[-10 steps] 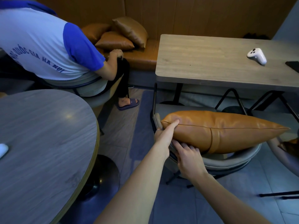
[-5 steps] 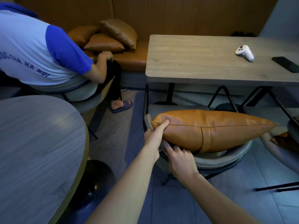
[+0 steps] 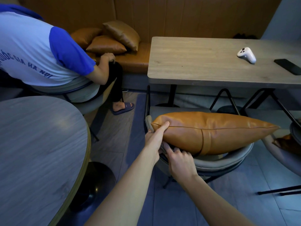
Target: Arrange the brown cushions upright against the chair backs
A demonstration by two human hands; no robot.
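One brown leather cushion (image 3: pixel 211 132) stands on its edge on the grey chair (image 3: pixel 224 160). The left hand (image 3: pixel 154 137) pinches its corner at 9 o'clock; the right hand (image 3: pixel 180 162) tucks fingers beneath. At 10 o'clock, a shirt (image 3: pixel 32 49) reads "HA NOI".

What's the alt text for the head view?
Both hands, left hand and right hand, grip the left end of a brown cushion standing on edge against a grey chair back. Behind: wooden table, white controller.
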